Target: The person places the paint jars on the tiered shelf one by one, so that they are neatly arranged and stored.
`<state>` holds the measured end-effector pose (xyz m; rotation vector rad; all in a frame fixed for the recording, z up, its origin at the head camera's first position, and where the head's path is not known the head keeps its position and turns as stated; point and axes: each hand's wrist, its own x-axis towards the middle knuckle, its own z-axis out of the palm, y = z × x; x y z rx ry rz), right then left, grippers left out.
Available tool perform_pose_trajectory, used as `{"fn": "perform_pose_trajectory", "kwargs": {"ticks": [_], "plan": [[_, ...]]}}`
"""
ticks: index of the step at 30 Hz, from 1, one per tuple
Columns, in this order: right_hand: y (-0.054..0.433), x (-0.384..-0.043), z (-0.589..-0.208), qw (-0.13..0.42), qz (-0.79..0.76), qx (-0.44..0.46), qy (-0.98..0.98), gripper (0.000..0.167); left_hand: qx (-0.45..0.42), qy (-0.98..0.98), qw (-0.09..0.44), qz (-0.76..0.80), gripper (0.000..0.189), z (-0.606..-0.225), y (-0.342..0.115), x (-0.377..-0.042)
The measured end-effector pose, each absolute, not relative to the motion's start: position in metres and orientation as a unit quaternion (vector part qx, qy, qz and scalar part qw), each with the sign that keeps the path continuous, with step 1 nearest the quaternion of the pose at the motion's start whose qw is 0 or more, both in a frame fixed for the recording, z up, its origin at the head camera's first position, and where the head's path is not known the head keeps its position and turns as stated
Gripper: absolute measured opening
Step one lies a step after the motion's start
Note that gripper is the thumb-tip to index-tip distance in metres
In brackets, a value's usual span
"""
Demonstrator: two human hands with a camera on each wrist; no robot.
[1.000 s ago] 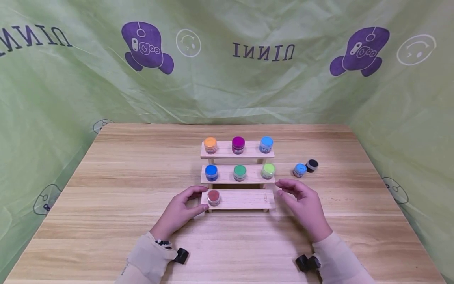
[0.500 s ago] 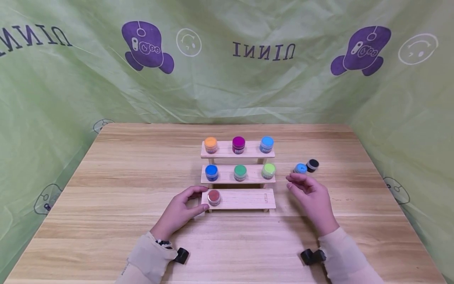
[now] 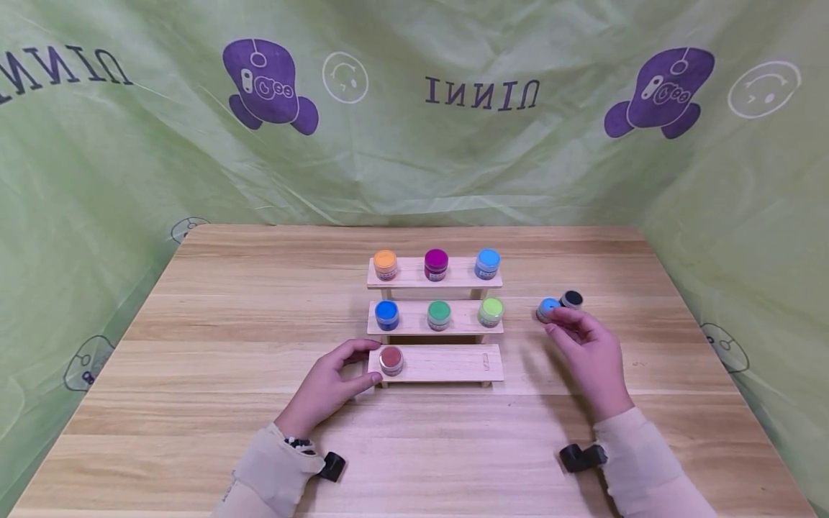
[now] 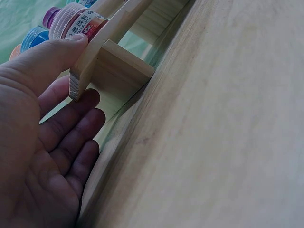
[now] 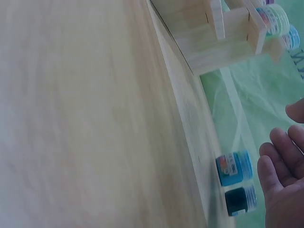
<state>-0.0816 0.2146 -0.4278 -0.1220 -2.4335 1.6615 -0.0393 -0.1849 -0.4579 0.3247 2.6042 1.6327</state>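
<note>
A three-tier wooden display stand stands mid-table. My left hand holds the left end of its lowest shelf, beside a reddish-brown paint jar. In the left wrist view, the thumb lies at the shelf's edge by the labelled jar; the other fingers curve loosely below. My right hand hovers just in front of a light blue paint jar, partly covering it in the head view. Its thumb and fingers are apart, holding nothing. A black paint jar sits behind that blue one.
Blue, green and lime paint jars line the middle shelf. Orange, purple and light blue jars line the top one. A green printed cloth hangs behind and beside the wooden table.
My right hand has moved right and away from me, from the stand's right end to the loose light blue jar. The left hand has stayed at the lowest shelf.
</note>
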Motion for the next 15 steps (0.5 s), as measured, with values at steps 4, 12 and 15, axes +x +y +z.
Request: {"fn": "perform_pose_trajectory", "kwargs": {"ticks": [4, 12, 15], "plan": [[0.22, -0.084, -0.427, 0.098, 0.543, -0.055, -0.832, 0.033, 0.105, 0.843, 0.025, 0.527, 0.046, -0.457, -0.185, -0.039], [0.231, -0.092, -0.427, 0.093, 0.547, -0.087, -0.828, 0.038, 0.102, 0.842, 0.028, 0.529, 0.047, -0.457, -0.185, -0.039], [0.235, -0.096, -0.428, 0.1, 0.547, -0.099, -0.825, 0.038, 0.101, 0.841, 0.029, 0.531, 0.047, -0.456, -0.185, -0.039]]}}
